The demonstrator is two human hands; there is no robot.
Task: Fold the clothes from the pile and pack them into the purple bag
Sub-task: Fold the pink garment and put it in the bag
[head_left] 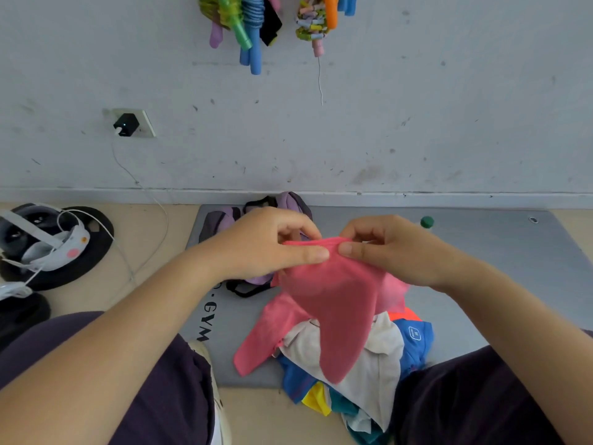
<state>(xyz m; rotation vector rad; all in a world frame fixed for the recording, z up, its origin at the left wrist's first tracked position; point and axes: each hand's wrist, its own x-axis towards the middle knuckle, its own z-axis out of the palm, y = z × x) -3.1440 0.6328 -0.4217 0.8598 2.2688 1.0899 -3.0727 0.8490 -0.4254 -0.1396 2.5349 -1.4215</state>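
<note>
Our left hand (269,244) and right hand (390,248) pinch the pink garment's (337,303) top edge, lifted above the clothes pile (362,367); the purple bag (256,210) lies beyond.

Bright even light, soft shadows, wide-angle distortion

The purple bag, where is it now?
In the head view, the purple bag lies on the grey mat by the wall, just beyond the left hand and partly hidden by it.

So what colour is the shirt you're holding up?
Pink. Both hands, left hand and right hand, pinch the pink shirt, clearest in the head view.
</note>
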